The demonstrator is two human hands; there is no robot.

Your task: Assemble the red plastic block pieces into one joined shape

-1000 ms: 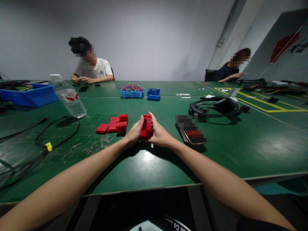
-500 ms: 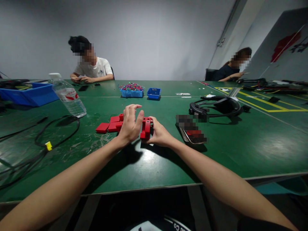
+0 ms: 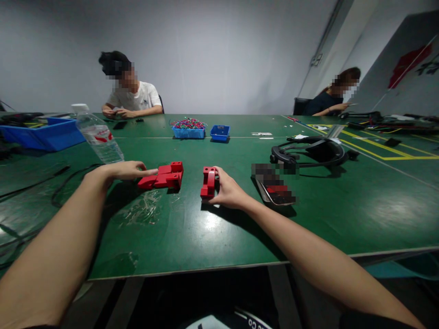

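My right hand (image 3: 228, 191) is closed round a red plastic block (image 3: 208, 181) that stands on the green table (image 3: 212, 228) just ahead of me. My left hand (image 3: 125, 170) lies out to the left with its fingers stretched flat, the fingertips touching the left end of a cluster of red plastic parts (image 3: 163, 176) on the table. It holds nothing.
A water bottle (image 3: 98, 136) lies tilted at the left beside black cables (image 3: 61, 192). Two small blue bins (image 3: 188, 132) (image 3: 219, 132) sit further back, a big blue bin (image 3: 44, 132) at far left. A black headset (image 3: 308, 153) and a phone (image 3: 276, 192) lie right. Two people sit at the far side.
My left hand let go of the red block, lifted, and swung left to the cluster of red parts. My right hand still grips the block, which stays in place.
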